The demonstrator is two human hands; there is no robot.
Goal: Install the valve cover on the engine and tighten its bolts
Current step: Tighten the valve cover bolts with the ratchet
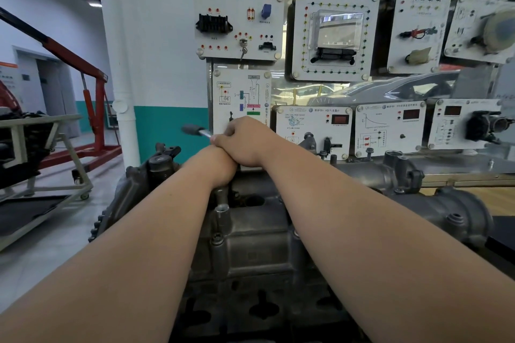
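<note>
Head view: right hand clenched round the wrench, left hand beneath it, grip unreadable; valve cover under both hands looks heavy, rigid cast metal, best held by its edges.

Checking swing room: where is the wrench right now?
Head view, left of centre: the wrench, grey handle leftward, sticks out of the right hand, above the far end of the engine, near the white pipe.
</note>
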